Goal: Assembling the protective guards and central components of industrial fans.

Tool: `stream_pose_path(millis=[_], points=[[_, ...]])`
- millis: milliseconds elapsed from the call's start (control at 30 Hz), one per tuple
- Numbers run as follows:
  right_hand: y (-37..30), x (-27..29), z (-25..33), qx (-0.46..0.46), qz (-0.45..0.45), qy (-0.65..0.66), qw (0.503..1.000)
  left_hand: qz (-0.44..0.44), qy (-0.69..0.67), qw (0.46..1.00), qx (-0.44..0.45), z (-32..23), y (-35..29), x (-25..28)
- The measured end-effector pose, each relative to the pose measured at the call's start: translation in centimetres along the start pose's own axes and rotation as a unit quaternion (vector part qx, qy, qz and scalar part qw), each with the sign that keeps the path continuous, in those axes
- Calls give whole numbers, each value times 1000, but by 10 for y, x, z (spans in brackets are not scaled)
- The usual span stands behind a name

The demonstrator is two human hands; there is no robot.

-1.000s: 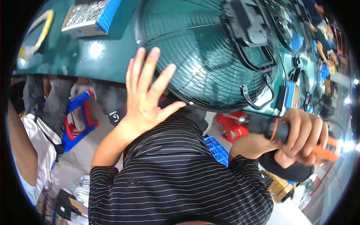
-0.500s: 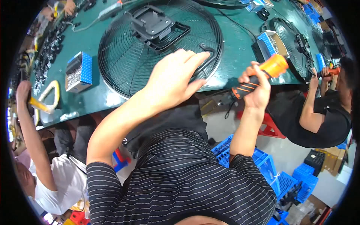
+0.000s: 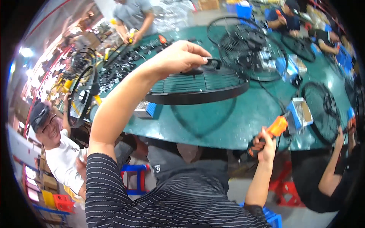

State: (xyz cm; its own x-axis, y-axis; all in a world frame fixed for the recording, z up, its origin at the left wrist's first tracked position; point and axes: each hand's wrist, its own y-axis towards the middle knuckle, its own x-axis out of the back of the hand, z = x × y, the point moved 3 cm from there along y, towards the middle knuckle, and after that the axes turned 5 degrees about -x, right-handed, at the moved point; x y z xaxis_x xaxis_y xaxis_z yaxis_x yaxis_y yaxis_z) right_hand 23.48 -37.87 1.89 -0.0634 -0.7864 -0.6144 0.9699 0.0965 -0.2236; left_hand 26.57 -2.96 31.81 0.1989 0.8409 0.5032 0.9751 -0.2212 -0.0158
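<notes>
**Wire fan guard held up off a green bench**

The left hand [image 3: 178, 57] is curled closed around the black handle [image 3: 213, 62] at the upper rim of a round fan guard [image 3: 197, 85]. The guard hangs just below the fingers, raised clear of the green table [image 3: 243, 114] and tilted almost flat. It is made of thin dark wire in close concentric rings, bound by a thick smooth black hoop. Its shadow lies on the glossy tabletop beneath.

The right hand [image 3: 266, 146] is wrapped tight around a power screwdriver [image 3: 272, 133], whose body is bright orange plastic with a black grip. The tool sits at the near table edge, well apart from the guard. Just beyond these fingers stands a small blue-sided box [image 3: 300, 112] with an open top.

Farther past the left fingertips rests another wire fan cage [image 3: 251, 49], domed and black. Both of the person's arms come out of dark, finely striped short sleeves [image 3: 114, 178].
</notes>
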Motion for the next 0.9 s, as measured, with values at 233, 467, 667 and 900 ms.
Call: stream_pose_path(millis=[233, 467, 667, 900], points=[[1, 1, -2, 21, 13, 2, 1000, -96, 343, 933, -41, -7, 22, 53], [4, 2, -3, 19, -14, -18, 1000, -256, 407, 876, -30, -29, 40, 162], [7, 8, -3, 13, -42, -23, 999, -329, 413, 848, -47, -21, 15, 245], [3, 8, 2, -58, -90, -74, 991, -420, 474, 774, -2, 88, 23, 295]])
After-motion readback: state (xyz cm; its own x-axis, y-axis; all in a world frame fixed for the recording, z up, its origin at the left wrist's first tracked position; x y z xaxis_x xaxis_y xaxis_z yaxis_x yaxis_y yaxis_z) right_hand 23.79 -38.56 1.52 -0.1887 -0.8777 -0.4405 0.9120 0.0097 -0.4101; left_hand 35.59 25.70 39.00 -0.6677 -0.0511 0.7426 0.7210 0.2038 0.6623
